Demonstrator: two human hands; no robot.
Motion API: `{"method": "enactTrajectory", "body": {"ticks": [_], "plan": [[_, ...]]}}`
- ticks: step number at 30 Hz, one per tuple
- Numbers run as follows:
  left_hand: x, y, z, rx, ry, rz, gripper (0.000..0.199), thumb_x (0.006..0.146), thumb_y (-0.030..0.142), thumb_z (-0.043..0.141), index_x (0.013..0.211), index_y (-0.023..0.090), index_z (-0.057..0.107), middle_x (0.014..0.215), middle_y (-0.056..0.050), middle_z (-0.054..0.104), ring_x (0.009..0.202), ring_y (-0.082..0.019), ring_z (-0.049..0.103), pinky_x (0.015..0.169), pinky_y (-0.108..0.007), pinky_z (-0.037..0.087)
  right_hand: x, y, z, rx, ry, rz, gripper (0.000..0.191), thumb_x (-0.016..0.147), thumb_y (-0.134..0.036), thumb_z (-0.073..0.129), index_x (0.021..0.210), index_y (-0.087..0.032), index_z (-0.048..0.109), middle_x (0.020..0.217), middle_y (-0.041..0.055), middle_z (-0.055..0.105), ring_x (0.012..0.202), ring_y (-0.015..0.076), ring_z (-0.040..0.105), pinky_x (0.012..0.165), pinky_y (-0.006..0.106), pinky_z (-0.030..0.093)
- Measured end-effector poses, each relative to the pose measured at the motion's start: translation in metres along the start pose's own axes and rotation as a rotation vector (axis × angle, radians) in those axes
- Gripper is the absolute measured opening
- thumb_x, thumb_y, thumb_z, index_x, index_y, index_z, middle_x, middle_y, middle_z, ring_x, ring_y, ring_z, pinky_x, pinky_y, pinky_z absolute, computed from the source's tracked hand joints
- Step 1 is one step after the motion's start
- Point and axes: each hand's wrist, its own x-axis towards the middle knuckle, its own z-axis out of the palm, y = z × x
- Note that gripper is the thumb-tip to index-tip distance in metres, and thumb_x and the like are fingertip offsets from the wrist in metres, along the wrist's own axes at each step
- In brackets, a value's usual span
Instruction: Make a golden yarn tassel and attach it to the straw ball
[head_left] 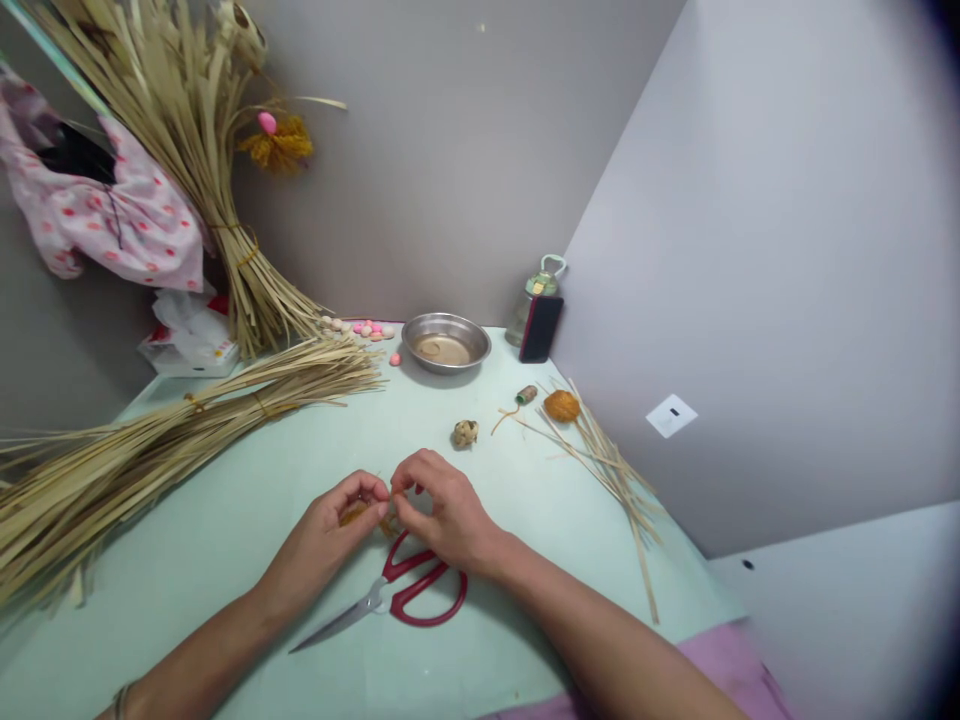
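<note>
My left hand [330, 530] is closed round a small bundle of golden-brown thread [353, 515], part of which shows between the fingers. Close against its fingertips, my right hand [439, 505] pinches with thumb and forefinger; what they hold is too small to make out. Red-handled scissors [427, 597] lie on the table under and in front of the hands, blades pointing left. Beyond the hands sits a speckled brown and cream ball [465, 433].
A metal bowl [446, 343] of liquid stands at the back, beside pink and white pieces [373, 329]. Straw bundles [172, 430] cover the left. At the right are a brown ball [562, 405], a spool [526, 395], loose straws [611, 465], a phone [541, 328] and a bottle [519, 318].
</note>
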Motion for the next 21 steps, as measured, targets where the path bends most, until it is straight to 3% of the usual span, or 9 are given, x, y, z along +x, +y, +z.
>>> {"method": "enactTrajectory", "body": {"ticks": [5, 10, 15, 18, 21], "plan": [[0.000, -0.001, 0.001, -0.019, -0.110, -0.035, 0.019, 0.090, 0.042, 0.059, 0.086, 0.024, 0.061, 0.080, 0.002, 0.055, 0.077, -0.018, 0.049, 0.072, -0.027, 0.038, 0.000, 0.002, 0.001, 0.100, -0.025, 0.088, 0.010, 0.091, -0.023, 0.058, 0.085, -0.022, 0.066, 0.085, 0.0013, 0.063, 0.077, 0.0147, 0.056, 0.072, 0.027, 0.041], [-0.002, 0.004, 0.000, -0.113, -0.002, -0.092, 0.021, 0.089, 0.047, 0.060, 0.092, 0.025, 0.060, 0.073, 0.006, 0.047, 0.061, -0.013, 0.037, 0.060, -0.024, 0.031, 0.003, 0.002, 0.001, 0.335, -0.007, 0.246, 0.014, 0.089, -0.031, 0.061, 0.084, -0.019, 0.067, 0.076, -0.0001, 0.063, 0.069, 0.0133, 0.054, 0.067, 0.026, 0.042], [-0.002, 0.007, 0.000, -0.198, 0.028, -0.122, 0.024, 0.088, 0.047, 0.062, 0.087, 0.024, 0.058, 0.072, 0.006, 0.045, 0.061, -0.012, 0.035, 0.057, -0.023, 0.030, 0.010, 0.011, -0.001, 0.654, 0.015, 0.437, 0.025, 0.084, -0.040, 0.066, 0.084, -0.016, 0.064, 0.063, -0.0016, 0.058, 0.054, 0.0097, 0.047, 0.056, 0.023, 0.038], [-0.002, 0.006, 0.000, -0.188, 0.016, -0.136, 0.026, 0.089, 0.048, 0.061, 0.085, 0.024, 0.056, 0.070, 0.006, 0.042, 0.060, -0.012, 0.033, 0.056, -0.023, 0.029, 0.011, 0.016, -0.003, 0.640, 0.133, 0.450, 0.028, 0.087, -0.043, 0.062, 0.088, -0.015, 0.064, 0.066, -0.0013, 0.057, 0.054, 0.0092, 0.045, 0.054, 0.023, 0.036], [-0.003, 0.006, 0.002, -0.142, 0.006, -0.121, 0.026, 0.090, 0.049, 0.059, 0.086, 0.024, 0.056, 0.069, 0.007, 0.041, 0.060, -0.012, 0.033, 0.056, -0.023, 0.029, 0.009, 0.012, -0.003, 0.489, 0.097, 0.357, 0.035, 0.093, -0.050, 0.053, 0.102, -0.017, 0.063, 0.088, 0.0037, 0.063, 0.069, 0.0127, 0.053, 0.065, 0.026, 0.044]]}}
